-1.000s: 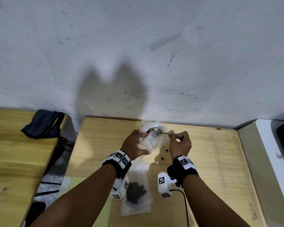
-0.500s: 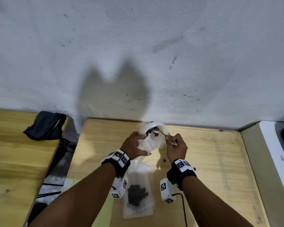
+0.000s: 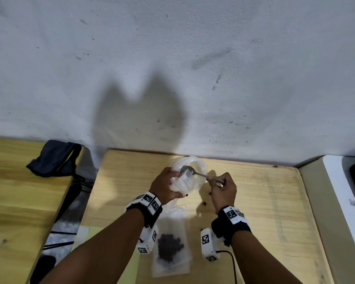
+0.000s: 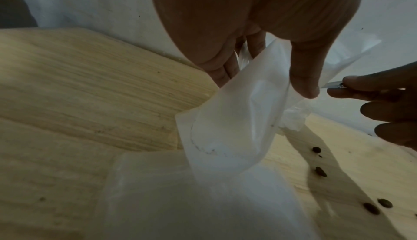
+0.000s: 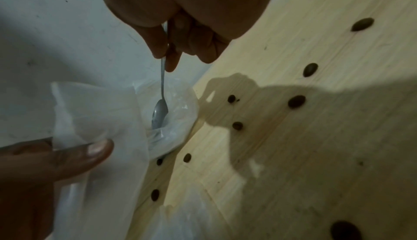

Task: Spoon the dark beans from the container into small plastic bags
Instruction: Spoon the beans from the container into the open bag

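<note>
My left hand (image 3: 166, 187) holds a small clear plastic bag (image 3: 183, 182) upright above the wooden table (image 3: 264, 201), thumb and fingers pinching its upper part (image 4: 237, 119). My right hand (image 3: 221, 188) pinches the handle of a metal spoon (image 3: 195, 172). The spoon's bowl (image 5: 159, 113) sits at the bag's mouth, in front of a larger crumpled clear bag (image 3: 193, 162) by the wall. The spoon's bowl looks empty. Near me a filled small bag of dark beans (image 3: 169, 248) lies flat on the table.
Several loose dark beans (image 5: 296, 101) lie scattered on the table right of the bag. A dark cloth (image 3: 53, 157) lies on a second wooden table at the left, across a gap. A white surface (image 3: 336, 191) borders the right side. The wall rises close behind.
The spoon carried beans half a second ago and now looks empty at the bag's mouth. My right hand has shifted a little right.
</note>
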The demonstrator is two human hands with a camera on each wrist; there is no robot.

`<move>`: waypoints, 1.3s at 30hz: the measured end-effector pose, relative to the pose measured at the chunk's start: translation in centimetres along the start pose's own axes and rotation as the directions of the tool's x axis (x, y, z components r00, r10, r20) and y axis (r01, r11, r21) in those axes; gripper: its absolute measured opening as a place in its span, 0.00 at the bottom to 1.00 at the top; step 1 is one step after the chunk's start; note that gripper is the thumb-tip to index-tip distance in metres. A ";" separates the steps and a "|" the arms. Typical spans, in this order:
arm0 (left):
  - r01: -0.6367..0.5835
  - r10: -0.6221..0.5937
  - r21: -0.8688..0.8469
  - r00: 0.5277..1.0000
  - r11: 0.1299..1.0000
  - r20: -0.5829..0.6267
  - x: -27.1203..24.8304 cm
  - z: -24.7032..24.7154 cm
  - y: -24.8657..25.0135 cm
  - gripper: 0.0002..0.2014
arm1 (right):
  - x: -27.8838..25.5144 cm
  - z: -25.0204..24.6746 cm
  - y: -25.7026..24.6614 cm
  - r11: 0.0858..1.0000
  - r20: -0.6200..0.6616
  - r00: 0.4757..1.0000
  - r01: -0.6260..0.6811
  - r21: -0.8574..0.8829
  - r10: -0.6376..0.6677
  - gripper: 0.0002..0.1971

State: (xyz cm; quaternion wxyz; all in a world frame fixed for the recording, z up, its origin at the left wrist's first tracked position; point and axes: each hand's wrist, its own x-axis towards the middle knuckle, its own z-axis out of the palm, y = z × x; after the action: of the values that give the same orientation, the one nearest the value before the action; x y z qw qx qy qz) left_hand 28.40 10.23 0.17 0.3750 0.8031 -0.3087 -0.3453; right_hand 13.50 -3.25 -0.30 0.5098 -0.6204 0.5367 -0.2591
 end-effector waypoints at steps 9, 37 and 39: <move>-0.085 0.086 0.087 0.996 0.993 -0.001 -0.1 0.0 0.2 0.37 | -0.4 -0.1 -1.5 1.000 -0.113 0.993 0.021 -0.004 -0.021 0.11; -0.002 0.011 -0.072 0.993 0.997 0.117 0.3 0.3 -0.2 0.37 | 1.9 2.9 0.6 0.880 -0.051 0.896 -0.420 0.220 0.440 0.12; 0.008 0.001 -0.068 0.992 0.998 0.126 0.2 0.2 -0.2 0.37 | 2.0 3.0 0.8 0.882 -0.056 0.899 -0.412 0.230 0.435 0.14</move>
State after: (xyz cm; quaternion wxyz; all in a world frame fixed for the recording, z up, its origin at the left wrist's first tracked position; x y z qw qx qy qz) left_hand 28.38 10.07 -0.15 0.3814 0.7670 -0.3181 -0.4063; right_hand 16.36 -3.98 -2.57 0.5880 -0.4155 0.6549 -0.2297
